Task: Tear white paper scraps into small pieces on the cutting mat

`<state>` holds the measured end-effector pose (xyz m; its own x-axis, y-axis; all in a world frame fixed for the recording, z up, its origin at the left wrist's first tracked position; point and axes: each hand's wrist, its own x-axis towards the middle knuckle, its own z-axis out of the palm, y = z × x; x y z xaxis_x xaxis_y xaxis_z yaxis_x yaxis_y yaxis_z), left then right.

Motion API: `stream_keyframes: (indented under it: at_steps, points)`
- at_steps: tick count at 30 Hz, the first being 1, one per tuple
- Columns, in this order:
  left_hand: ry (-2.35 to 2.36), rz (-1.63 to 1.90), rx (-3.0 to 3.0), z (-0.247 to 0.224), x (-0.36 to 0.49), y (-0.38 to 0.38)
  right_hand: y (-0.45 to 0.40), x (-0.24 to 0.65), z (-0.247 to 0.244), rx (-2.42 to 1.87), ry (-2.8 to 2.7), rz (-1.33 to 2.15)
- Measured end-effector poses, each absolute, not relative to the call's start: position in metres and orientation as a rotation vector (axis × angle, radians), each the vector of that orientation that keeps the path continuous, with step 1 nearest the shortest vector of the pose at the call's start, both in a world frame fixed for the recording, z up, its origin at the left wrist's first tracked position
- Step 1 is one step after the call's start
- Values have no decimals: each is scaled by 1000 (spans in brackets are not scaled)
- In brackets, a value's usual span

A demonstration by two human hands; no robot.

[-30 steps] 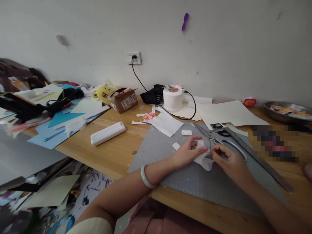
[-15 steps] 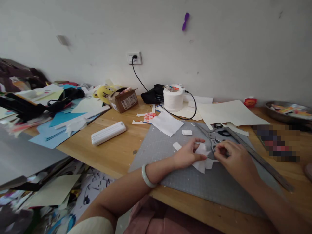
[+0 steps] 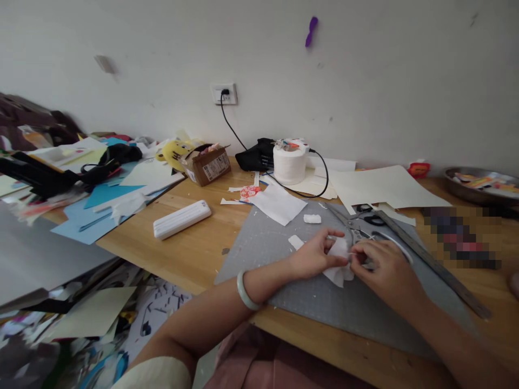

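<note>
My left hand (image 3: 312, 258) is closed on a thin white sheet, paper or tissue (image 3: 338, 247), holding it low over the grey cutting mat (image 3: 251, 246). Close by on the right, my right hand (image 3: 387, 267) pinches thumb and forefinger together at the sheet's edge. A thin pale sliver shows at those fingertips, too small to name. Metal scissors (image 3: 339, 214) lie on the mat just behind both hands, partly covered by the right one. Two small white pieces, one a folded wad (image 3: 312, 219), the other a strip (image 3: 295, 241), rest near my left hand.
A long metal ruler (image 3: 438, 265) lies slanted at the right. Behind the mat are a white paper square (image 3: 279, 204), a white roll (image 3: 289, 165) with a black cord, and large cream sheets (image 3: 385, 186). A white case (image 3: 182, 219) and cardboard box (image 3: 206, 165) stand leftward.
My right hand has moved slightly left, its fingertips now meeting the sheet's edge by my left thumb. My left hand stays nearly in place, still holding the sheet.
</note>
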<state>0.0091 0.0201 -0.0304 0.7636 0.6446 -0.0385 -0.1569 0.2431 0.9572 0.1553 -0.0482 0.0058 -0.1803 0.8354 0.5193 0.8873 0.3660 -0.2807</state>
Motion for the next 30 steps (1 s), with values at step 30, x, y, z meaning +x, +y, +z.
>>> stream_keyframes:
  at_steps: [30]
  points:
    - [453,555,1207,-24,4,16,-50,161,8,-1375,-2132,-169]
